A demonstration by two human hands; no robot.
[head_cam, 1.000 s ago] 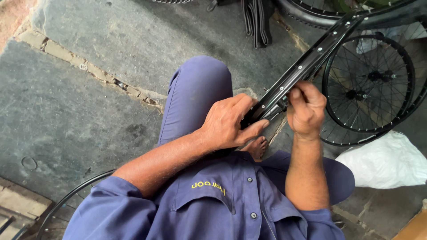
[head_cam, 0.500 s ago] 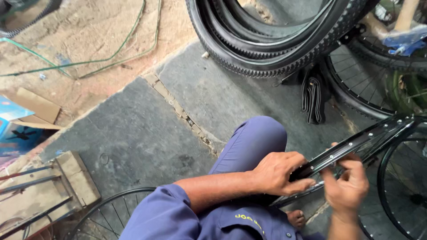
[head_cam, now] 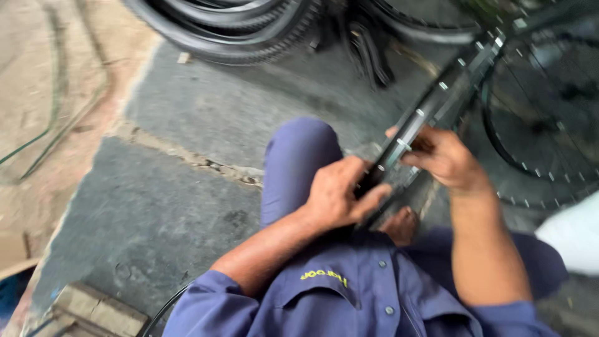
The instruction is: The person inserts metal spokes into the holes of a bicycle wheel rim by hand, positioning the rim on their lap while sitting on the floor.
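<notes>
I sit on the ground in a blue work uniform, one knee raised. A black bicycle rim (head_cam: 447, 103) runs diagonally from my lap toward the upper right. My left hand (head_cam: 342, 193) is closed around the rim's lower end. My right hand (head_cam: 444, 157) pinches at the rim's inner side a little higher up, fingers bent onto it; whether it holds a small part is blurred. A bare foot (head_cam: 400, 224) shows just below the rim.
A spoked wheel (head_cam: 541, 125) lies at the right behind the rim. Black tyres (head_cam: 237, 31) are stacked at the top. Grey stone paving (head_cam: 156, 206) fills the left, a wooden block (head_cam: 100, 311) at bottom left, a white bag (head_cam: 574, 234) at right.
The view swung left, then back down toward my lap. Both hands stayed on the rim, and my right hand has shifted slightly up along it.
</notes>
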